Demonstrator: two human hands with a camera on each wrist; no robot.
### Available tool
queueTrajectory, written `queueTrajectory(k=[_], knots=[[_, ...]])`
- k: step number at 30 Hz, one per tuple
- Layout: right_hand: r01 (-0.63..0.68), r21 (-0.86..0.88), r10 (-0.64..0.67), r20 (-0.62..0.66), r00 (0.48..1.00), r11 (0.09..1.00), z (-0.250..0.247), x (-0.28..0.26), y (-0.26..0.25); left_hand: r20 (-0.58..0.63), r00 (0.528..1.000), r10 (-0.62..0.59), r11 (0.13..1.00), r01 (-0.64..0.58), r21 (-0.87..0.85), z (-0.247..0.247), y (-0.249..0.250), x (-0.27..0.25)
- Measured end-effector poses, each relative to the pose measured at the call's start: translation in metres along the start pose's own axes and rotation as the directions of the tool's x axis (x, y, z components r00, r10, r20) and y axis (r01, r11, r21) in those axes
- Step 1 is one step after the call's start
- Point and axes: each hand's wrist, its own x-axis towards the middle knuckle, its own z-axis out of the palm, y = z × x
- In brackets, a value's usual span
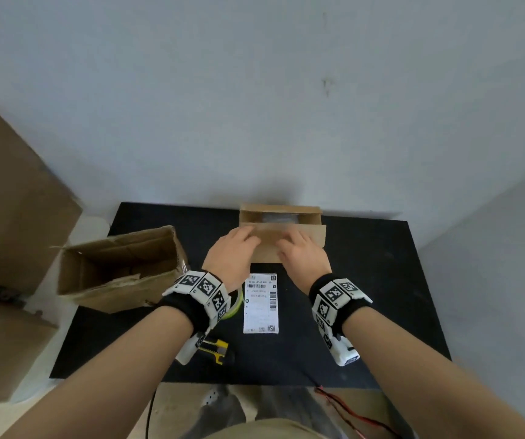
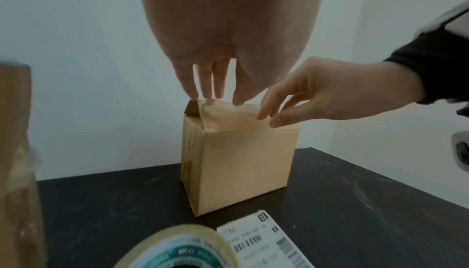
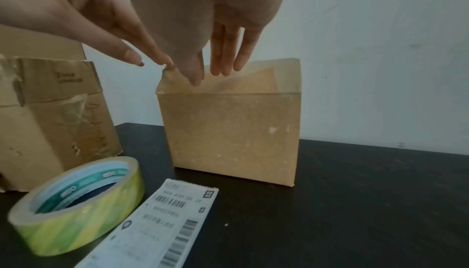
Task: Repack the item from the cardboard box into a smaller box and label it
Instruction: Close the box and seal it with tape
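The small cardboard box (image 1: 270, 240) stands at the back of the black mat (image 1: 365, 296). Its near top flap (image 2: 228, 115) leans inward over the opening, and something grey (image 1: 278, 217) shows inside. My left hand (image 1: 239, 243) touches the flap's left part with straight fingers (image 2: 208, 83). My right hand (image 1: 299, 245) rests its straight fingertips (image 3: 223, 59) on the right part. Neither hand grips anything. The bigger cardboard box (image 1: 118, 267) lies open and looks empty at the left. A white shipping label (image 1: 261, 302) lies flat in front of the small box.
A roll of tape (image 3: 76, 202) sits beside the label, under my left wrist. A yellow and black utility knife (image 1: 215, 346) lies near the mat's front edge. More cardboard boxes (image 1: 7, 217) stand off the mat at the far left. A wall rises just behind.
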Motion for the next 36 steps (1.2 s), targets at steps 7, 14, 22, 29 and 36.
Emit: queueTrajectory(k=[7, 14, 22, 29, 36], knots=[[-0.069, 0.056, 0.058, 0.176, 0.983, 0.996, 0.023, -0.028, -0.038, 0.115, 0.993, 0.003, 1.0, 0.0, -0.031, 0.022, -0.016, -0.047], [-0.216, 0.11, 0.158, 0.389, 0.908, 0.97, 0.068, -0.043, -0.064, 0.254, 0.965, -0.058, 0.998, 0.052, 0.031, 0.064, -0.046, -0.08], [-0.338, 0.184, 0.233, 0.431, 0.872, 0.923, 0.092, -0.049, -0.069, 0.306, 0.95, -0.055, 0.986, 0.003, 0.168, 0.096, -0.056, -0.074], [-0.377, 0.234, 0.242, 0.453, 0.858, 0.896, 0.095, -0.051, -0.065, 0.292, 0.956, -0.028, 0.993, -0.007, 0.118, 0.097, -0.055, -0.069], [-0.396, 0.345, 0.274, 0.353, 0.895, 0.851, 0.078, -0.047, -0.063, 0.181, 0.982, -0.06, 0.97, 0.1, -0.22, 0.078, -0.054, -0.078]])
